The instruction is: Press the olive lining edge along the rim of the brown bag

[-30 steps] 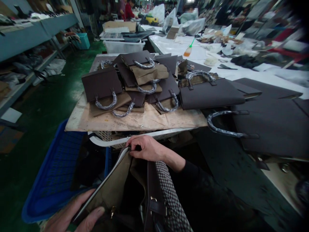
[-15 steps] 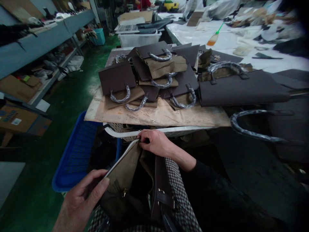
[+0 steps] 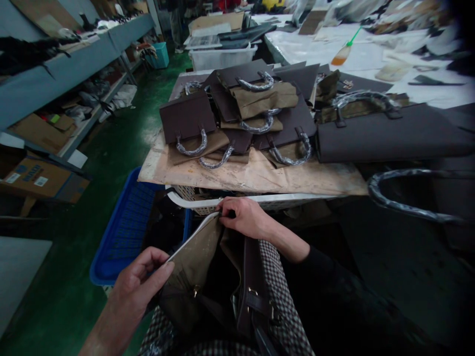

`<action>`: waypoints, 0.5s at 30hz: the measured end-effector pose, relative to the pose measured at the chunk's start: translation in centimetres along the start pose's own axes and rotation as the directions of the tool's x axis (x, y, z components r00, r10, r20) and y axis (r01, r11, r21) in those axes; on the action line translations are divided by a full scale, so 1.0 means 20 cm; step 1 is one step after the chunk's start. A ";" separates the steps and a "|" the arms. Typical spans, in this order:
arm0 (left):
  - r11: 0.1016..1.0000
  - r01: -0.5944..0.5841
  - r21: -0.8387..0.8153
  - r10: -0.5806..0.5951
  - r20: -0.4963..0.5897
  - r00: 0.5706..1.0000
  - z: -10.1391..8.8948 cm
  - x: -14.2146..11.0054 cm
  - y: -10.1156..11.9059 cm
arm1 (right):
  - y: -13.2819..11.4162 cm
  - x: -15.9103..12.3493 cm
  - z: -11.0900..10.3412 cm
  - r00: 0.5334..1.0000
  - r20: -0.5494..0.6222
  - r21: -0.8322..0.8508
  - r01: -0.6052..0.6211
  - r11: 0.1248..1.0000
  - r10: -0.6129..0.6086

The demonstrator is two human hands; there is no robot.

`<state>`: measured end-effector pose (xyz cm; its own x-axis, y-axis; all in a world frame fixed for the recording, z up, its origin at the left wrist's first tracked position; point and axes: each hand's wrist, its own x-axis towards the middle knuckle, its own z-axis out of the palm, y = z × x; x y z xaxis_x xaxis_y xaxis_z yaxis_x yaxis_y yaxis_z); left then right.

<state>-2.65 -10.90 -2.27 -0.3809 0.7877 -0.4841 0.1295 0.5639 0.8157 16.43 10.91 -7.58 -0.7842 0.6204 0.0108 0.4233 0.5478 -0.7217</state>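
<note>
Over the checked cloth [image 3: 278, 277] on the person's lap, an open bag [image 3: 196, 247] sits with its tan lining showing. The left hand [image 3: 137, 279] pinches the near end of its pale edge [image 3: 193, 235] between thumb and fingers; the right hand [image 3: 247, 217] pinches the far end, fingers curled in. Between them the edge runs fairly straight, well apart from the opposite panel [image 3: 255, 262], so the mouth gapes.

From where I stand, good work here looks like an even, light pull from both ends: too much would bow or stretch the edge, too little would let the lining pucker. Small pinches right at the rim seem best, as they leave most of the edge in sight. The gold clip [image 3: 196, 290] hangs inside and could snag the lining, so I would mind it.

Just beyond the right hand is the white basket's rim [image 3: 181, 200]; a knock there might spoil the grip. Plastic-wrapped handles [image 3: 193, 146] and more bags [image 3: 187, 116] lie on the board [image 3: 218, 179].
</note>
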 end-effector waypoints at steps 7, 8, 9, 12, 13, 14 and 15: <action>0.991 -0.077 0.108 0.090 -0.126 0.988 0.03 0.03 -0.03 | -0.01 -0.01 0.00 1.000 -0.006 0.000 -0.009 1.000 0.009; 0.988 -0.095 0.125 0.113 -0.146 0.983 0.03 0.03 -0.04 | -0.01 -0.01 -0.01 1.000 -0.006 0.002 -0.012 1.000 0.012; 0.983 -0.116 0.139 0.139 -0.162 0.977 0.03 0.03 -0.04 | -0.01 0.00 -0.01 1.000 -0.001 0.005 -0.015 1.000 0.015; 0.977 -0.160 0.140 0.182 -0.164 0.970 0.05 0.03 -0.06 | 0.01 0.02 -0.04 0.998 0.062 0.027 0.016 1.000 -0.018; 0.979 -0.160 0.125 0.179 -0.158 0.971 0.05 0.02 -0.06 | 0.02 0.03 -0.05 0.994 0.096 0.042 0.052 0.998 -0.056; 0.982 -0.155 0.105 0.169 -0.152 0.974 0.06 0.02 -0.07 | 0.02 0.04 -0.06 0.986 0.133 0.060 0.096 0.994 -0.104; 0.985 -0.148 0.084 0.159 -0.147 0.976 0.06 0.02 -0.07 | 0.03 0.05 -0.08 0.975 0.165 0.081 0.139 0.987 -0.151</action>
<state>-1.80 -11.09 -4.01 -0.4859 0.8224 -0.2959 0.2608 0.4595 0.8490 16.63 12.67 -6.96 -0.9030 0.4295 0.0056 0.2719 0.5817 -0.7666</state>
